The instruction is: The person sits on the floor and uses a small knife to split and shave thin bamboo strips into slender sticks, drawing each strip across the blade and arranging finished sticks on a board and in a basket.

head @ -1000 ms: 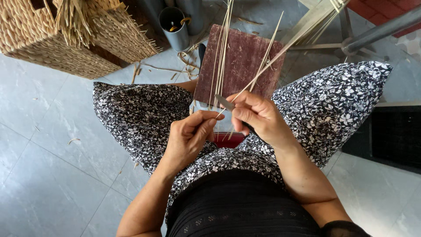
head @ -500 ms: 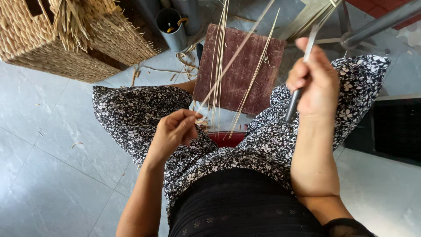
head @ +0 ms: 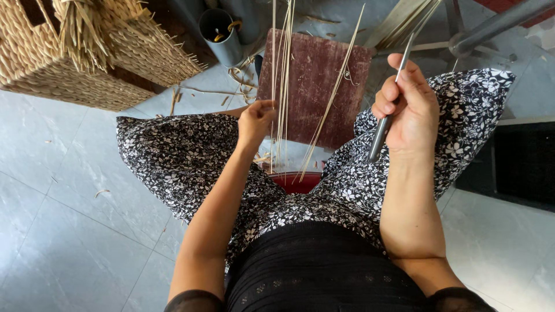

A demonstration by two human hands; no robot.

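Seated, the person looks down over a lap covered in black-and-white floral trousers (head: 191, 159); both bare arms reach forward from a black top. Up at the right, the right hand (head: 407, 110) is closed in a fist round a slim grey metal rod (head: 386, 118); the rod passes through the palm, its lower end sticking out below the heel of the hand and its upper part rising past the curled fingers (head: 399, 78) toward the top edge. Lower and to the left, the left hand (head: 256, 121) has its fingertips pinched together on a bunch of thin pale straw strands (head: 283, 81); these stand nearly upright, touching the fingertips on their right side and running up out of view; their lower ends hang down between the knees. One separate strand (head: 332, 98) leans off to the right, clear of both hands, lying between them. Behind the strands a dark reddish wooden board (head: 315, 86) stands on the floor; below it, between the thighs, a red rim (head: 298, 182) shows, though what it belongs to cannot be told. Off to the upper left sits a woven basket (head: 40, 63) with loose straw ends bristling from it; just beside it a grey cylindrical pot (head: 222, 34); the floor is of pale grey tiles (head: 69, 231) with scraps of straw scattered near the basket.
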